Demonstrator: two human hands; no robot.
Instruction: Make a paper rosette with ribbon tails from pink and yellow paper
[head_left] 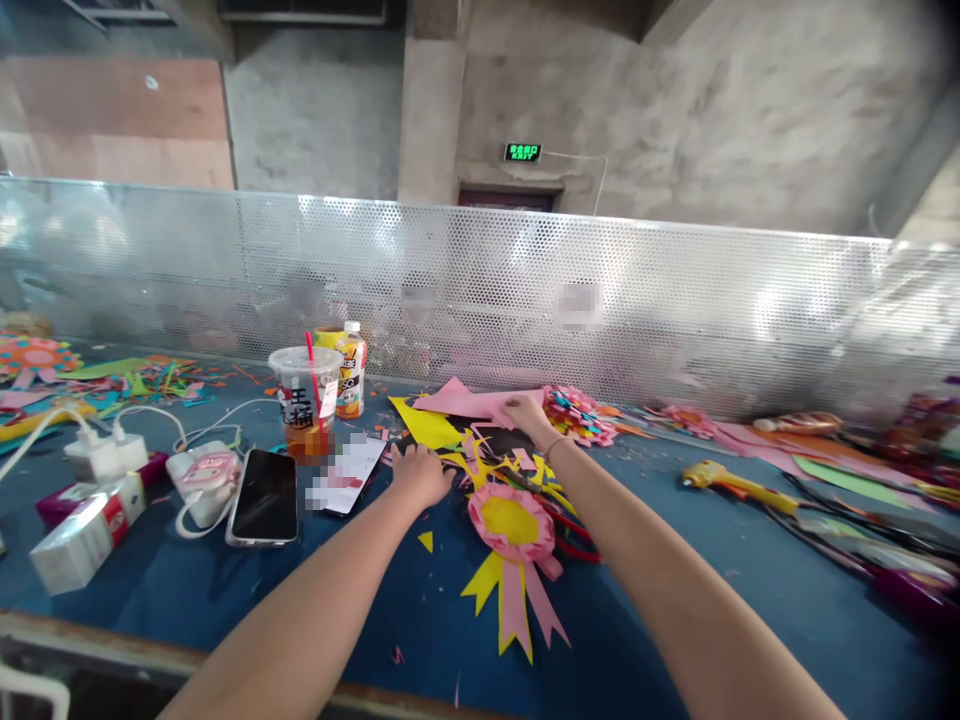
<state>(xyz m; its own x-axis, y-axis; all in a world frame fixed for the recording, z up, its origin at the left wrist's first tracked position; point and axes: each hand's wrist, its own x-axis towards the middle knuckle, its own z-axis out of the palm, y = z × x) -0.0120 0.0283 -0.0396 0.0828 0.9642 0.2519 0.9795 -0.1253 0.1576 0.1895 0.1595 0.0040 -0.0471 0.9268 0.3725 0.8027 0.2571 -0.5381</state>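
Note:
My right hand reaches to the back of the table, its fingers closed on the edge of a pink sheet. Beside that sheet lies a yellow sheet. My left hand rests low over the table with fingers apart, between a lit phone and yellow and pink scraps; I see nothing held in it. In front of both hands lies a rosette with a yellow centre, a pink ruffled rim and notched yellow and pink tails. Red-handled scissors are partly hidden behind it.
A plastic cup with a red straw and a bottle stand at the back left. A dark phone, chargers and a small box lie left. A yellow glue gun lies right. Perforated metal panels border the back.

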